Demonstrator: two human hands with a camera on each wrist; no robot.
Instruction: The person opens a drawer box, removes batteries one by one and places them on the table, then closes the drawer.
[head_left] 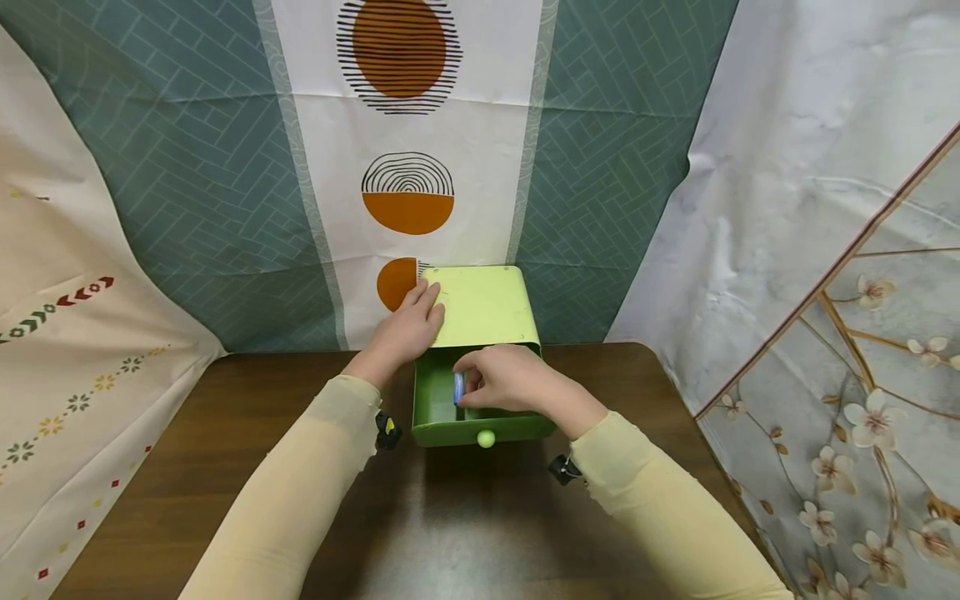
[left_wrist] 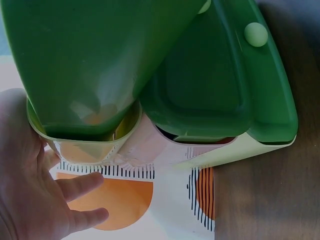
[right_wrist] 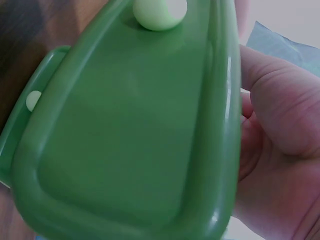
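Observation:
A small drawer cabinet with a pale lime shell stands at the back of the table. Its green top drawer is pulled out, with a round lime knob on the front. My left hand rests on the left edge of the cabinet's top, its fingers extended. Over the drawer's inside, my right hand pinches a small, flat blue object between thumb and fingers; its kind cannot be told. In the right wrist view, the drawer front hides the fingertips and the object.
Lower green drawers sit beneath the pulled-out one in the left wrist view. Brown wooden tabletop extends in front of the cabinet. Patterned cloth hangs right behind it, and more cloth borders the table's right side.

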